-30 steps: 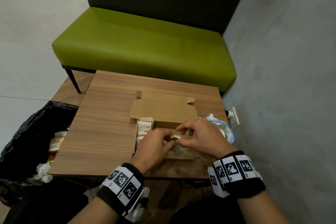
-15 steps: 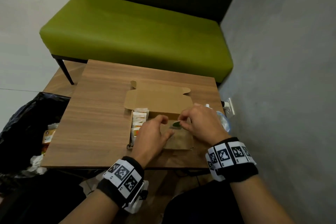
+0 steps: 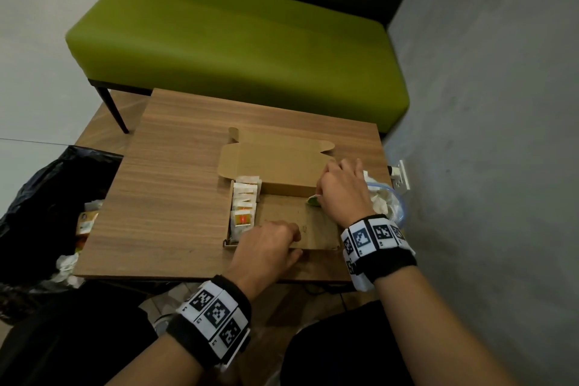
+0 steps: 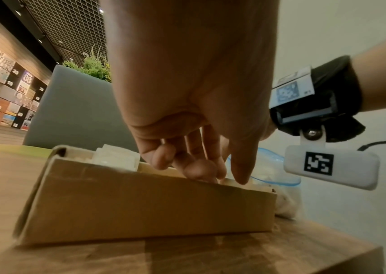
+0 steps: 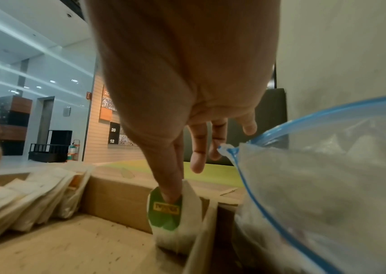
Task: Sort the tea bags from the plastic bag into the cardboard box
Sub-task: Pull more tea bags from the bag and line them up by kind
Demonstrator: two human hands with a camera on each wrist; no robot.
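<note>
An open cardboard box (image 3: 297, 222) (image 4: 140, 204) lies on the wooden table (image 3: 169, 197). Several tea bags (image 3: 244, 204) (image 5: 30, 194) stand in a row at its left end. My right hand (image 3: 322, 194) (image 5: 170, 196) pinches a tea bag with a green label (image 3: 313, 200) (image 5: 166, 213) down in the box's far right corner. My left hand (image 3: 291, 233) (image 4: 198, 170) rests on the box's near wall with loosely curled fingers and holds nothing. The clear plastic bag (image 3: 387, 200) (image 5: 328, 185) with a blue zip lies just right of the box, with more tea bags inside.
A green bench (image 3: 238, 41) stands behind the table. A black rubbish bag (image 3: 47, 197) with litter sits at the left. A grey wall (image 3: 485, 166) with a socket (image 3: 401, 175) runs close along the right. The box's lid flap (image 3: 272, 160) lies open towards the bench.
My right hand has carried the green-labelled tea bag from the middle of the box to its far right corner. My left hand has drawn back to the near wall.
</note>
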